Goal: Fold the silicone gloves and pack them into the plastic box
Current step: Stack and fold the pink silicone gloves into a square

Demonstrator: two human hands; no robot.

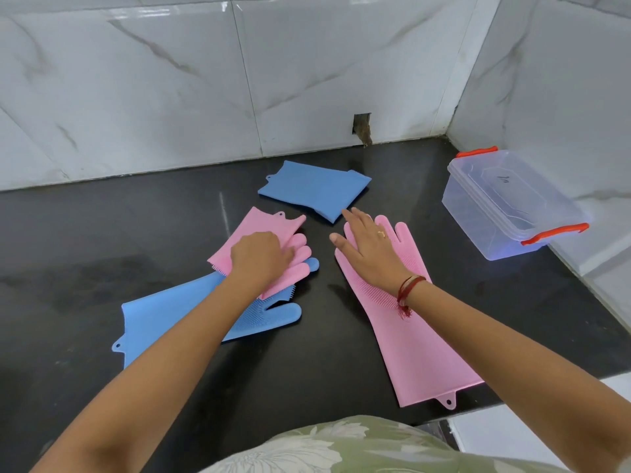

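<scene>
A folded pink glove [264,230] lies at the centre of the black counter, and my left hand [261,259] presses down on it with curled fingers. Under it an unfolded blue glove [164,315] stretches toward the near left. A second pink glove [416,329] lies flat and full length on the right. My right hand [370,249] rests spread over its finger end. A folded blue glove [314,189] sits further back, just past my right fingertips. The clear plastic box [508,203] with red clips stands closed at the far right.
White marble-tiled walls [170,80] close off the back and right side of the black counter [85,233]. A small hole in the wall [362,128] sits above the counter's back edge. The counter's near right edge [512,394] runs just past the pink glove's cuff.
</scene>
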